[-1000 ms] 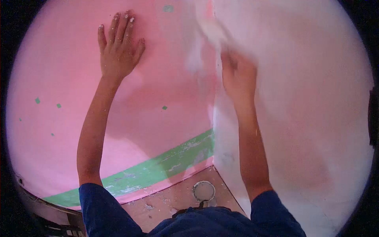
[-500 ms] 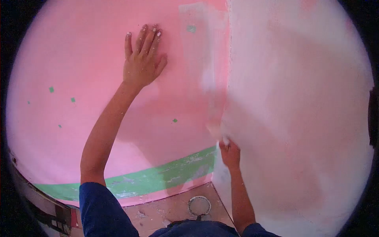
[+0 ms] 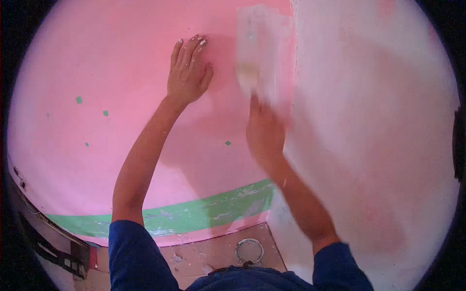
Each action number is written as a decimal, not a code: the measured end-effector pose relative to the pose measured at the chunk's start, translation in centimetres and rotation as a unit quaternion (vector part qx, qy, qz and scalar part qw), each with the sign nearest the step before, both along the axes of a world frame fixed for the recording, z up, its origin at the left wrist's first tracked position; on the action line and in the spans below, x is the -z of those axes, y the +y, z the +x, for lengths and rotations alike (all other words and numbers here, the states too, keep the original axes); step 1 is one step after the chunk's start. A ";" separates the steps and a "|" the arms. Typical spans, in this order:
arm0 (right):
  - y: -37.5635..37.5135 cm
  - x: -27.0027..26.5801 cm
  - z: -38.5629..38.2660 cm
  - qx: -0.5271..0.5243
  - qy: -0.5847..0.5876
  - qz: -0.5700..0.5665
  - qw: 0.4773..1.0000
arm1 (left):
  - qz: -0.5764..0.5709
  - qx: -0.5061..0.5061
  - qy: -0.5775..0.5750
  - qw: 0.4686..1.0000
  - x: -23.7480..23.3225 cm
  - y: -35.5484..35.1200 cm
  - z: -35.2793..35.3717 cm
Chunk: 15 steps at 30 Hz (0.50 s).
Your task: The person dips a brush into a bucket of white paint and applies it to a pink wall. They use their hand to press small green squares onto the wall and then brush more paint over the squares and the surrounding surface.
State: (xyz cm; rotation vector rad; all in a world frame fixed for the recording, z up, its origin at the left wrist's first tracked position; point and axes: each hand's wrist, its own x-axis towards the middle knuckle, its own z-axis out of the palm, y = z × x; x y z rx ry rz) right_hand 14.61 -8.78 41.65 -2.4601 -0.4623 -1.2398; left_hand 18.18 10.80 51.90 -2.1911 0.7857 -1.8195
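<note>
Just above the right hand [image 3: 266, 130], the blurred pale tool [image 3: 247, 73] it grips lies over a whitish patch [image 3: 268, 43]; light, even pressure should suit. To its left, the left hand [image 3: 188, 77], fingers loosely spread, rests against the pink wall [image 3: 121, 72].

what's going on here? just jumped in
A person is working a pale-ended tool, too blurred to identify, with the right hand. It is at a whitish patch on the pink wall, near the corner with the whitish wall. The left hand holds no tool and seems to rest on the pink wall, with white specks on its fingers. A round container stands on the floor below.
</note>
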 end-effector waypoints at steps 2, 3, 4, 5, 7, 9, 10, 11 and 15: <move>-1.1 10.3 -2.0 -0.034 0.146 0.006 0.989 | -0.015 0.082 -0.017 0.996 0.3 0.3 0.0; -2.8 14.2 -2.7 -0.048 0.266 -0.020 0.963 | 0.006 0.037 0.022 0.999 0.7 -0.1 -0.1; -4.4 19.0 -2.8 -0.056 0.314 -0.062 0.946 | 0.027 -0.013 0.062 0.998 1.3 -0.2 -0.6; -6.1 24.5 -2.5 -0.081 0.339 -0.025 0.937 | 0.020 0.007 0.121 0.992 2.0 -0.7 -1.3; -7.8 22.7 -5.2 -0.119 0.338 0.006 0.934 | 0.016 0.049 0.190 0.980 3.0 -1.6 -1.7; -8.9 22.0 -4.2 -0.118 0.130 -0.010 0.984 | 0.027 0.054 0.176 0.982 5.7 -2.5 -2.4; -9.7 19.5 -3.3 -0.069 0.192 -0.069 0.976 | 0.038 0.033 0.150 0.987 7.2 -2.9 -3.1; -9.4 14.8 -3.4 -0.033 0.270 0.070 0.960 | 0.028 0.011 0.152 0.988 8.1 -2.8 -3.8; -9.6 5.4 -2.4 -0.188 0.100 0.279 0.937 | -0.046 -0.073 0.131 0.988 7.4 -0.3 -7.2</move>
